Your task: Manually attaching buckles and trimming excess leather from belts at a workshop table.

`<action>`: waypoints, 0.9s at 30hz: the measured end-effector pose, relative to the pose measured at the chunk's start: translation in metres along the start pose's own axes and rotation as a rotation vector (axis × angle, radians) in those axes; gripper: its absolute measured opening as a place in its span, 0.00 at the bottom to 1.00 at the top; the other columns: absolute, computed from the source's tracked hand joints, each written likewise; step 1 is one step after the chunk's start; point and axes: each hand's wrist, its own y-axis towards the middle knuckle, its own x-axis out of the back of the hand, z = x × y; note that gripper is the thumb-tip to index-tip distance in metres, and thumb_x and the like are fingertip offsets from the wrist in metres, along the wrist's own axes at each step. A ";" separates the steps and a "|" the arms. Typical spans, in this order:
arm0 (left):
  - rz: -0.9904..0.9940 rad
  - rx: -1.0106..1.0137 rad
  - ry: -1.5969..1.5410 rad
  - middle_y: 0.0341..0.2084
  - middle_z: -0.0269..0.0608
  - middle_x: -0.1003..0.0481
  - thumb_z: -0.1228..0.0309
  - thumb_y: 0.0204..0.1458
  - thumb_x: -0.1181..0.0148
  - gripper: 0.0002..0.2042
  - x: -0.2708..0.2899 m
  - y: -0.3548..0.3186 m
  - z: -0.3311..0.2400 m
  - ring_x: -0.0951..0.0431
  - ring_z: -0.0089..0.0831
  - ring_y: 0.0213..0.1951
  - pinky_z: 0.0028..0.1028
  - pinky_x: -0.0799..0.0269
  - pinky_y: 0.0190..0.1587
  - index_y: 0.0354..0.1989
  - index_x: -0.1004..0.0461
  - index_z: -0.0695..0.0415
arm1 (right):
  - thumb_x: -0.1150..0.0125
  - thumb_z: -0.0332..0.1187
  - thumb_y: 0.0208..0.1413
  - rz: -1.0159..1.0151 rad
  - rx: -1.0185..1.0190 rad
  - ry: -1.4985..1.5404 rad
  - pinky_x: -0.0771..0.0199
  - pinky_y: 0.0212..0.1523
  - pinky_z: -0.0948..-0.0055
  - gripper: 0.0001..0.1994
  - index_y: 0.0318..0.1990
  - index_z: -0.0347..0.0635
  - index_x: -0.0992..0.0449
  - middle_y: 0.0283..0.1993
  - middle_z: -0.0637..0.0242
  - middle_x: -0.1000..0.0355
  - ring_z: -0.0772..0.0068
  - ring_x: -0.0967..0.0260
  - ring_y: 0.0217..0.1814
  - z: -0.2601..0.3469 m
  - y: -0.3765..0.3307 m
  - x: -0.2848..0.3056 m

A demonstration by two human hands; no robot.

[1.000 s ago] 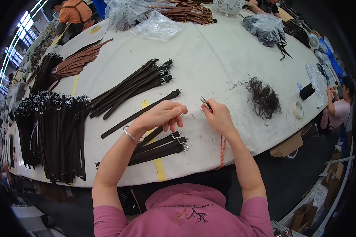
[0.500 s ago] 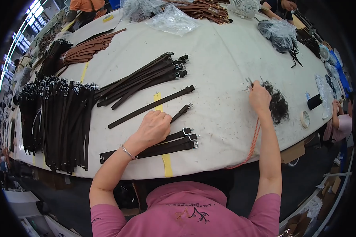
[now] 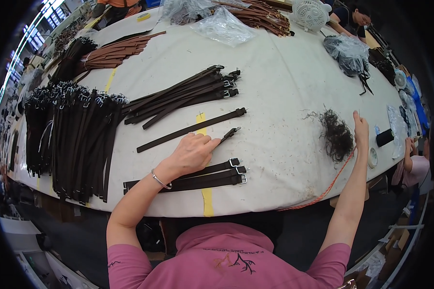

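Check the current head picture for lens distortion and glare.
Head view: fisheye bends the near edge of the table, corners go black; head view, upper left: windows look glaringly bright; head view, top: clear plastic shows glossy highlights.

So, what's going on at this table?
A person in a pink top is working with bare hands over a pale-covered table. The left hand has hold of a dark buckled strap. The right hand is near a tangle of dark threads; what it grips, if anything, is hard to see. An orange cord runs from by that hand toward the table's edge. Other dark straps lie nearby, with a large bundle further left.
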 end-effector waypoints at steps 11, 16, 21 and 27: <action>-0.090 -0.015 0.190 0.20 0.36 0.34 0.76 0.36 0.46 0.20 -0.013 -0.005 -0.007 0.33 0.31 0.24 0.29 0.40 0.27 0.44 0.31 0.60 | 0.55 0.41 0.57 0.520 0.681 -0.044 0.34 0.32 0.56 0.14 0.39 0.38 0.40 0.27 0.52 0.28 0.49 0.30 0.29 0.187 -0.224 -0.062; -0.114 -0.020 0.182 0.21 0.36 0.35 0.75 0.37 0.47 0.20 -0.015 -0.002 -0.009 0.33 0.30 0.24 0.28 0.40 0.28 0.44 0.30 0.61 | 0.49 0.35 0.54 0.553 0.938 0.069 0.32 0.26 0.58 0.11 0.35 0.37 0.40 0.25 0.53 0.28 0.50 0.30 0.25 0.190 -0.255 -0.085; -0.131 -0.016 0.193 0.21 0.35 0.34 0.74 0.39 0.48 0.19 -0.016 -0.003 -0.010 0.34 0.29 0.24 0.27 0.40 0.28 0.44 0.30 0.61 | 0.46 0.33 0.53 0.590 0.920 -0.007 0.32 0.25 0.62 0.10 0.34 0.38 0.37 0.25 0.56 0.28 0.54 0.29 0.25 0.194 -0.261 -0.088; -0.122 -0.019 0.199 0.22 0.34 0.34 0.74 0.40 0.48 0.19 -0.014 -0.003 -0.010 0.34 0.29 0.25 0.27 0.41 0.29 0.44 0.30 0.61 | 0.47 0.34 0.53 0.491 1.017 0.009 0.32 0.19 0.62 0.10 0.30 0.38 0.39 0.22 0.56 0.29 0.55 0.30 0.20 0.190 -0.260 -0.092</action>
